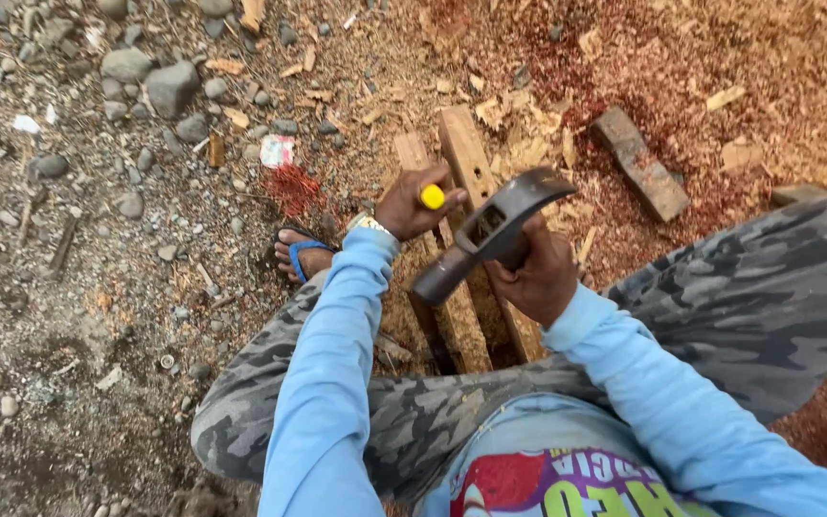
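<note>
My right hand grips a dark steel claw hammer just under its head, which is raised above the wood. My left hand is closed around a tool with a yellow handle end, held against the upper part of two long wooden planks that lie side by side on the ground between my knees. The tool's blade is hidden by my fingers. Both arms wear light blue sleeves, and my legs are in grey camouflage trousers.
A short dark wooden block lies to the right in reddish sawdust and wood chips. My foot in a blue sandal rests left of the planks. Grey stones and gravel cover the ground to the left.
</note>
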